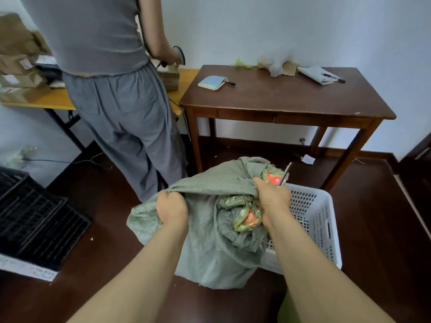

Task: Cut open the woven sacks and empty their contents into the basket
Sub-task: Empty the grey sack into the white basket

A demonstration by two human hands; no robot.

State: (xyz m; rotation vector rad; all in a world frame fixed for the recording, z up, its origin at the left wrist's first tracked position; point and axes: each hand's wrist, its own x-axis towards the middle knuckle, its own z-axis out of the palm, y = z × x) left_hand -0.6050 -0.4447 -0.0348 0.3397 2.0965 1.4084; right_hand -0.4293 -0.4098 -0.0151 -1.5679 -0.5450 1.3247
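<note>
- the left hand grips a bunched fold of the woven sack, fingers curled into the cloth.
- the right hand is closed round the scissors (blade pointing up and away) and seems to hold the sack's mouth too.
- the sack leans on the near-left corner of the basket, mouth open, packets showing; the basket lies rightward, nearer the right hand, so tipping likely goes that way.

On dark wood floor: grey-green woven sack, upright, touching the left wall of white perforated plastic basket. Bunched sack rim gripped by left hand. At opposite rim, right hand holds slim metal scissors, blades pointing up and away. Open mouth shows green-and-orange plastic packets. Behind: 1 person in grey clothes, back turned.
</note>
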